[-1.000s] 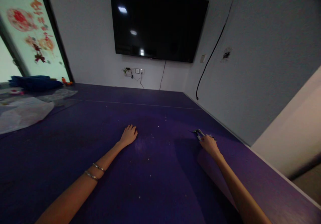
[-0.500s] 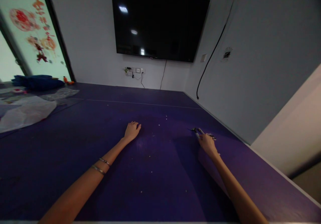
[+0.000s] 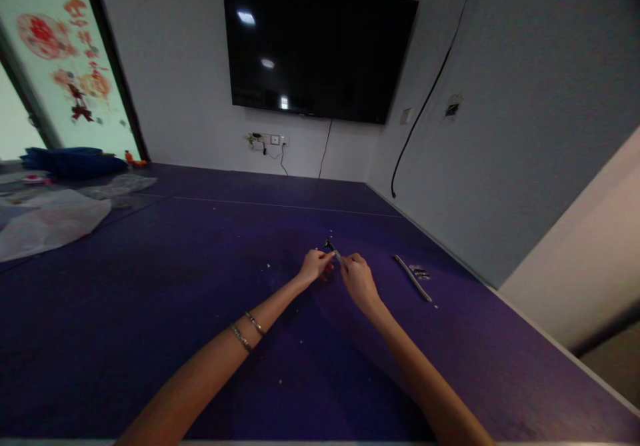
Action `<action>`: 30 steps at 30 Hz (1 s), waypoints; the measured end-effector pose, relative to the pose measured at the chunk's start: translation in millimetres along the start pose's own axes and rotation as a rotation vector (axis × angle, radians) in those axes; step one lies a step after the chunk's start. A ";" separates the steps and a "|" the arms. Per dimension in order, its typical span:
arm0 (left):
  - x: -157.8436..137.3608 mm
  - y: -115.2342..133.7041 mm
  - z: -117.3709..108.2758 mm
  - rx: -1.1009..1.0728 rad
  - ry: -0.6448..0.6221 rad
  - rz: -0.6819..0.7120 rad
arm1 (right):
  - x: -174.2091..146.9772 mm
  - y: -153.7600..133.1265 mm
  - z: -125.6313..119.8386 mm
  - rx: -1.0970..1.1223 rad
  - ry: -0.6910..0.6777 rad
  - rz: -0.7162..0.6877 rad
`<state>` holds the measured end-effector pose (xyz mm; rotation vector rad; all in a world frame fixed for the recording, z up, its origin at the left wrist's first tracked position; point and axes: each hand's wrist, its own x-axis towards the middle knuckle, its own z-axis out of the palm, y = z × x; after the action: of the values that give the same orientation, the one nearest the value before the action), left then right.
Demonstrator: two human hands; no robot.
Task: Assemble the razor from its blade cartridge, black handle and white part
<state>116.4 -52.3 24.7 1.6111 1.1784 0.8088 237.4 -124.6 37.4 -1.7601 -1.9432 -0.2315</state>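
Note:
Just right of the middle of the purple surface, both hands meet around a razor, a slim pale handle with a small dark head pointing away from me. My right hand is closed round the lower handle. Close to the head, my left hand pinches with thumb and fingers, partly hiding what it grips. To the right lies a long, thin grey stick, untouched. Beside it is a small dark and silvery piece, too small to make out exactly.
The purple surface bears small white specks. Crumpled clear plastic and a dark blue bundle lie at the left. A television hangs on the back wall, and a black cable hangs down the right wall.
My right hand has brought the razor left to the middle, uncovering the grey stick and small piece. My left hand has moved right from the bare surface and closed at the razor.

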 end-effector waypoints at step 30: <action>18.2 -20.1 -72.8 0.887 0.035 0.060 | -39.3 168.6 -60.8 -0.257 -0.194 0.436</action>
<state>50.7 -11.0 29.5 2.3461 1.6460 0.3394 417.2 -161.5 36.6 -2.4019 -1.6524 -0.1665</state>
